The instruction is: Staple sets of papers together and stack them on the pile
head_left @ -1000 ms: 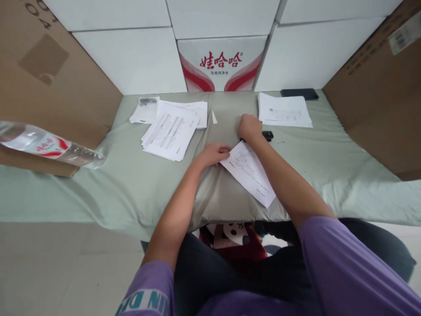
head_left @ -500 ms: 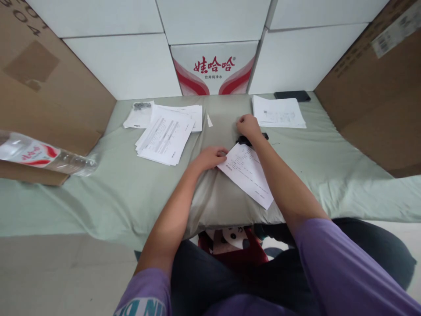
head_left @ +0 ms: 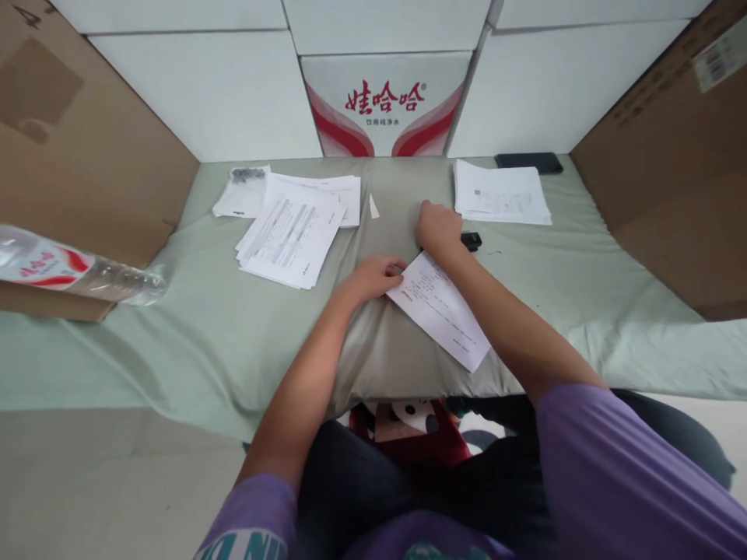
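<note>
A printed paper [head_left: 447,315] lies slantwise near the front of the cloth-covered table. My left hand [head_left: 377,278] is closed at its left corner, thumb and fingers pinching the edge. The paper's upper corner reaches a black stapler [head_left: 471,241], which is partly hidden beneath my right hand and wrist. My right hand [head_left: 439,225] is curled into a fist over the stapler. Whether the fist presses on it or hovers just above, I cannot tell.
Printed sheets [head_left: 292,237] lie fanned out at left, beside a small clear bag [head_left: 242,192]. Another paper stack [head_left: 502,194] and a black phone [head_left: 530,162] are at back right. A water bottle [head_left: 75,268] lies at far left. Cardboard boxes flank the table; white cartons [head_left: 382,105] line the back.
My right fist has come down over the stapler, covering more of it. My left hand stays on the paper. The whole view has shifted slightly.
</note>
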A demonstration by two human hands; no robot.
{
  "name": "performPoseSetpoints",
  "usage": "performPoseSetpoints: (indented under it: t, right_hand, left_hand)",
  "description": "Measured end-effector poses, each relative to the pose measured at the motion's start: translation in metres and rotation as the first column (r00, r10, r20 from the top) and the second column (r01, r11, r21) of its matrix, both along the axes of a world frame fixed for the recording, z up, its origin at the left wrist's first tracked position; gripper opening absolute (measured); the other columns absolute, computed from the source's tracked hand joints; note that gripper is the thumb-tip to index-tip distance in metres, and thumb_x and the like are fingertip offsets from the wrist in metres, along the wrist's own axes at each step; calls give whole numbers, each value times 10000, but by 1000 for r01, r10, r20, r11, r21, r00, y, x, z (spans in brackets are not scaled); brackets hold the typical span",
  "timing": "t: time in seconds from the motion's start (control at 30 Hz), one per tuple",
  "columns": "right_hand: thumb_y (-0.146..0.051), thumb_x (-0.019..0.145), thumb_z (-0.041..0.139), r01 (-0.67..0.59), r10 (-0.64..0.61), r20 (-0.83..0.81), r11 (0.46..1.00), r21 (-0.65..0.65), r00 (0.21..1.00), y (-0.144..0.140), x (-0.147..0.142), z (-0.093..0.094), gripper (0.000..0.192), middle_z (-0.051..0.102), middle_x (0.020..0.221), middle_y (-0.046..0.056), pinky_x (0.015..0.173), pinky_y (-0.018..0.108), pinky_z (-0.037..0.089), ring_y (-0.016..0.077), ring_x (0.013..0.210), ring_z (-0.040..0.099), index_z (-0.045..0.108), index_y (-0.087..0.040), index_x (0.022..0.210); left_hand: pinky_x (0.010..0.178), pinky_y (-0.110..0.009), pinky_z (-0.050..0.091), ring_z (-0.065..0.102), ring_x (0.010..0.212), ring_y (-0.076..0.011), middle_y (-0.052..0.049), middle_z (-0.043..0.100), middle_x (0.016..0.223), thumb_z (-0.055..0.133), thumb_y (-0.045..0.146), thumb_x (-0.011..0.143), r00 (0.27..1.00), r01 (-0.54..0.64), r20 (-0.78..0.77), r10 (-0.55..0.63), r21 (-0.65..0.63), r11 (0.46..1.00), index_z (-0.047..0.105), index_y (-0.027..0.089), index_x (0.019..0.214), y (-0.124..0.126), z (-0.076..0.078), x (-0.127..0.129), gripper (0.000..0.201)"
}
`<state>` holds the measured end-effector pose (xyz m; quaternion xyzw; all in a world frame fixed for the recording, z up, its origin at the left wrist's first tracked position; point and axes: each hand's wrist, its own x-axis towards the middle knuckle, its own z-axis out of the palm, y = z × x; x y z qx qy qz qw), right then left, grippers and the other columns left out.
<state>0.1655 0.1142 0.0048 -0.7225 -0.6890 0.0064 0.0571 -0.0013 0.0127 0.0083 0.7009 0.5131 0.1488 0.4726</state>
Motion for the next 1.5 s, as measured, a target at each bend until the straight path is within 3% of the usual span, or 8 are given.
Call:
performPoseSetpoints:
  t: [0.23,0.47,0.6,0.77,0.9,1.23,1.4,1.5]
  right_hand:
    - [-338,929,564,-168,165,-133,986,-10,977,8,-3,-7,247,663,981,173,863,406,450,302,1016,624,618,-168,1099]
    - [-351,993,434,-140,153,-254,988,69,955,0,-2,-4,305,605,997,168,880,441,426,335,1082,571,528,-142,1195]
    - [-374,999,404,-121,133,-266,991,58,955,-4,2,0,330,602,1039,175,897,457,419,340,1088,560,532,-147,1202]
    - [-358,987,394,-63,92,-311,993,100,946,-4,8,2,304,624,1020,151,885,413,431,300,1046,561,580,-171,1136]
    - [-304,957,394,-39,98,-393,987,154,914,0,16,7,250,642,940,107,853,354,438,246,956,568,616,-196,995]
    - [-284,869,460,64,65,-672,984,165,737,17,33,5,168,550,716,24,698,283,448,168,734,528,576,-201,780]
    - [-310,875,438,120,12,-861,989,85,508,10,36,27,163,470,643,-7,511,258,370,127,530,412,563,-207,855]
    - [-316,885,427,83,38,-866,992,92,499,6,40,42,179,506,660,14,459,253,328,119,498,400,564,-201,901]
  left_hand:
    - [510,-208,410,601,651,-132,-39,693,809,582,248,817,997,-47,54,52,-86,995,675,179,1189,2,-1,4,390]
    - [514,-232,399,548,584,-120,-20,634,704,596,249,808,985,-24,170,34,-63,998,680,166,1169,4,-9,2,380]
    - [540,-242,406,561,604,-130,-29,667,742,593,278,817,996,-28,82,31,-41,999,675,171,1161,1,-5,5,369]
    - [638,-274,428,632,733,-178,-54,723,817,602,381,841,989,-64,-125,82,138,988,708,170,1038,-1,-3,14,307]
    - [659,-276,437,652,767,-183,-61,741,852,597,346,843,986,-65,-143,84,136,989,716,177,953,1,-7,16,234]
    - [608,-270,415,624,664,-159,-40,720,755,593,360,841,992,-54,-108,72,161,986,718,173,918,3,-14,13,238]
    - [585,-251,399,610,661,-147,-31,697,752,603,374,829,996,-62,-61,69,115,992,693,173,888,4,-8,5,228]
    - [580,-241,407,599,662,-144,-19,676,751,615,393,818,998,-56,-36,59,83,995,671,178,871,9,-6,-16,229]
